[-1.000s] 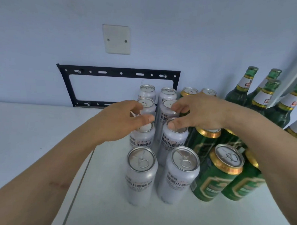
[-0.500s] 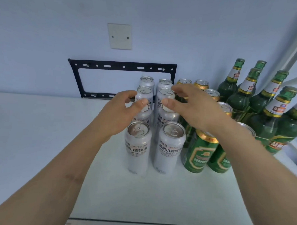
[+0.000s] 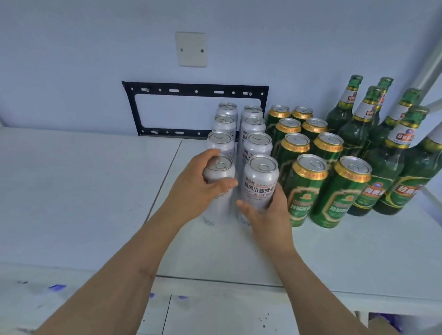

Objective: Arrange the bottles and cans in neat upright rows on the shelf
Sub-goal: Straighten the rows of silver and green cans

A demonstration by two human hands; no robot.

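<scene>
Gripping the front-left silver can (image 3: 218, 178), your left hand (image 3: 198, 191) wraps its fingers round the can's upper body at centre frame. Your right hand (image 3: 268, 215) cups the front-right silver can (image 3: 260, 184) low on its body, fingers curled round its right side, thumb spread toward the left. Both cans stand upright on the white shelf (image 3: 337, 253), heading two silver columns. Green cans (image 3: 306, 188) stand just right of them; green bottles (image 3: 382, 149) fill the right of the frame.

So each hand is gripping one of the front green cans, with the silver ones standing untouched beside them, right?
Not quite. The head view shows the left hand and right hand gripping the two front silver cans; the green cans stand untouched beside them.
</scene>
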